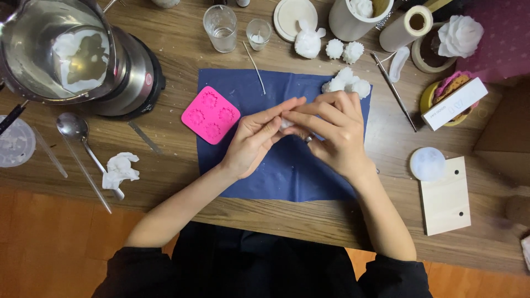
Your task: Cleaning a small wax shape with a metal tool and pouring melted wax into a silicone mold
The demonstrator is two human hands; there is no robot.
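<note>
tabletop (182,49): wood, visible grain, matt
mat (287,171): blue paper or cloth, matt
mould (210,114): pink, soft-looking, smooth
pot (61,49): polished metal, glossy
spoon (83,143): shiny metal
block (446,201): pale bare wood
glass (220,27): clear

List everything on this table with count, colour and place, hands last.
Mat: one, blue, table centre.
Silicone mould: one, pink, mat's left edge.
Melting pot: one, steel, far left.
Spoon: one, metal, left.
Crumpled tissue: one, white, left.
Glasses: two, clear, far centre.
Wax flowers: several, white, mat's far right corner.
Wood block: one, pale, right.
Round disc: one, white, on the block's corner.
Small wax piece: one, white, between both hands.
Left hand: touching the piece.
Right hand: pinching the piece.
</note>
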